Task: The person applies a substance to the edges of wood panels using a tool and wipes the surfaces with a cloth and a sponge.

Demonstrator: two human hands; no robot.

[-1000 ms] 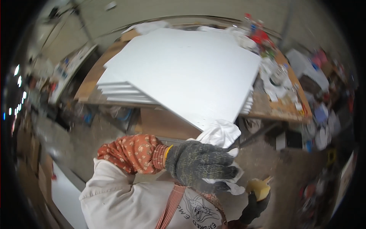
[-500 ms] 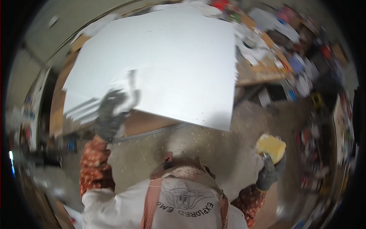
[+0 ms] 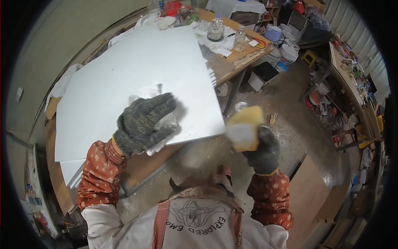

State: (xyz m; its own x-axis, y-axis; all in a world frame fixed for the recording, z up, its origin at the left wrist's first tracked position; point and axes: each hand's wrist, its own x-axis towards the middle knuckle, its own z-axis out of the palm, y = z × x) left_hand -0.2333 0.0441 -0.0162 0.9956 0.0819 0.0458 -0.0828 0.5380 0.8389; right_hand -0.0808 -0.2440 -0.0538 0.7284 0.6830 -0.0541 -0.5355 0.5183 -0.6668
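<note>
Since half a second ago, the left hand (image 3: 143,124) in its dark knitted glove has shifted from the sheet's left edge to its near right part, and now presses a crumpled white cloth (image 3: 159,124) flat under curled fingers onto the large white flat panel (image 3: 124,79). Right of it, off the panel's edge, the gloved right hand (image 3: 262,151) has risen and closes around a yellow sponge block (image 3: 244,128) above the dusty concrete floor (image 3: 286,112).

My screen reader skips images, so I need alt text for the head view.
A gloved left hand presses a white cloth on a large white panel atop a stack on a workbench. The gloved right hand holds a yellow sponge block over the dusty floor.
</note>
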